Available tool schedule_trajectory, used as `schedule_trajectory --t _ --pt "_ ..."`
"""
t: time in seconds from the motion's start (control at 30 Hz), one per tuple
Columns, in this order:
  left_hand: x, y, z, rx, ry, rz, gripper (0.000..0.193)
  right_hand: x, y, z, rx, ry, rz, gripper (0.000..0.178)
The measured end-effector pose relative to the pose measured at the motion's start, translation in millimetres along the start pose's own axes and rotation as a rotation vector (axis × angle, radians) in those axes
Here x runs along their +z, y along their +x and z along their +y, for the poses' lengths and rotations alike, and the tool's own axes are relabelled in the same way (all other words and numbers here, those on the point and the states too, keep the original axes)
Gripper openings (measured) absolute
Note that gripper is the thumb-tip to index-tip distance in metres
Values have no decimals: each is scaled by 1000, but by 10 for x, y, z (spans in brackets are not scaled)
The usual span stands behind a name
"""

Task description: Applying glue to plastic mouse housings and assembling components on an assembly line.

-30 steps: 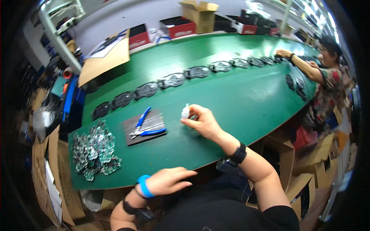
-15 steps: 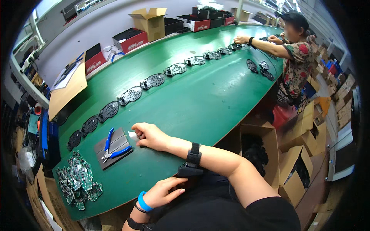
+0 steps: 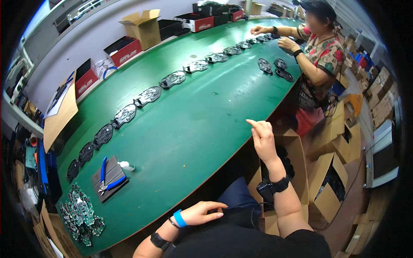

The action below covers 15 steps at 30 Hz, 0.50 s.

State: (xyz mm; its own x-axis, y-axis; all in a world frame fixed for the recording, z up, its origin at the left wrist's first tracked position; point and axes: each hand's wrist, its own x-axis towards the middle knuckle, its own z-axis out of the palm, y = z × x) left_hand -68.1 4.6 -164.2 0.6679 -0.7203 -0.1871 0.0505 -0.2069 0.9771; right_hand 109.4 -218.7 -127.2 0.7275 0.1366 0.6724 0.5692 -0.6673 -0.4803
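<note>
The green table point(image 3: 193, 137) fills my view, its near edge slanting from seven o'clock to two; the open carton point(image 3: 297, 163) sits below that edge at four, dark parts point(image 3: 287, 165) inside; my right hand point(image 3: 264, 138) hovers at three, forefinger and thumb parted, pinching nothing; my left hand point(image 3: 202, 213) hangs loose at six, fingers slightly spread, also bare; I judge the likeliest trouble is the black wrist unit point(image 3: 266, 191) snagging the table edge or carton rim, should the right arm swing or dip; a careless brush could send the white bottle point(image 3: 124, 165), at eight beside the dark pad point(image 3: 112, 172), rolling, though I cannot tell whether it stands or lies; beyond, a co-worker point(image 3: 320, 62) works at two, so reaching that way risks crossed arms; a line of black shells point(image 3: 147, 96) curves from nearly nine to one, barring the far side; circuit boards point(image 3: 81, 215) heap at eight, and blue-handled cutters point(image 3: 115, 182) lie on the pad.
</note>
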Motion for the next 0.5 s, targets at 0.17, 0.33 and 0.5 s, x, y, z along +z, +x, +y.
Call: schedule_trajectory --t 0.17,0.33,0.5 --pt "-49 708 -31 -157 -338 -22 31 -660 -216 565 458 260 125 13" --pt "51 1489 -199 -279 -536 108 21 -1833 -1430 1567 839 142 248 17" --pt "270 2249 -382 -484 -704 78 14 -2134 -2756 1950 1214 -81 147 16"
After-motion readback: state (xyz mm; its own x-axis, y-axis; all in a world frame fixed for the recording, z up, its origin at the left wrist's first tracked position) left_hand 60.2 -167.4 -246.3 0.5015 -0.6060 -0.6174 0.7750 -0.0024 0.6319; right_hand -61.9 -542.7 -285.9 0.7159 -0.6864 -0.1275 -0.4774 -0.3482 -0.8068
